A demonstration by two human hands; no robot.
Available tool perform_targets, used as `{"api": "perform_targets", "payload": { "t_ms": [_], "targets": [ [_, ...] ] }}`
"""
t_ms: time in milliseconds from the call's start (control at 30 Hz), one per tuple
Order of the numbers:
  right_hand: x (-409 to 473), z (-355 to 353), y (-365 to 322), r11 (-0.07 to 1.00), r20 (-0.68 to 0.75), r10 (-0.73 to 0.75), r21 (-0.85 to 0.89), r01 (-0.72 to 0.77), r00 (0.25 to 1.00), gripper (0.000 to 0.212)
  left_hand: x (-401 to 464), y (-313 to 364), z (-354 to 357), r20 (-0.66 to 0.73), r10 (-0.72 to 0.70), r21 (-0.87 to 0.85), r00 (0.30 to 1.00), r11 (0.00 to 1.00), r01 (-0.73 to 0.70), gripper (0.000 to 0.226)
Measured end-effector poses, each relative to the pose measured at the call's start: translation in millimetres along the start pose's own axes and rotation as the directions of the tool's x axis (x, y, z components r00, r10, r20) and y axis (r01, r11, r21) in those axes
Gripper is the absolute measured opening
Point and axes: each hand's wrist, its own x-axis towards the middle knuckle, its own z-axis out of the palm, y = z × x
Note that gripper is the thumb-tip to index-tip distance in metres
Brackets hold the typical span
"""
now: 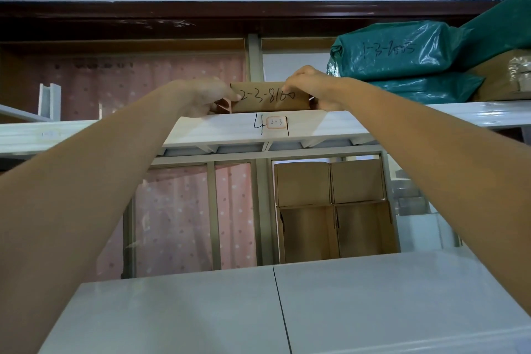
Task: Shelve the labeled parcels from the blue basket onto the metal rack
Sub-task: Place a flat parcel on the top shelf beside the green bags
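Observation:
A flat brown cardboard parcel [270,98] marked "2-3-8100" rests on the front edge of the white upper shelf [224,128] of the metal rack. It sits right above a small shelf tag [276,123] reading "2-3" beside a hand-drawn "4". My left hand [207,98] grips the parcel's left end. My right hand [309,86] holds its top right corner and right end. Both arms reach upward. The blue basket is out of sight.
Green plastic-wrapped parcels [402,52] are stacked on the same shelf to the right, with a brown taped box [508,75] beside them. Cardboard boxes [330,207] stand behind the rack below. A white lower shelf [287,310] spreads under my arms. Pink curtain behind.

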Motion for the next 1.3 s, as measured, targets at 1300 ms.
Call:
{"api": "perform_targets", "payload": {
  "t_ms": [1300],
  "targets": [
    [-278.3, 218.2, 0.9, 0.993, -0.011, 0.061, -0.098, -0.062, 0.998, 0.050, -270.7, -179.3, -26.8, -0.170, 0.169, 0.072, 0.971, 0.985, -0.158, 0.033]
  ]
}}
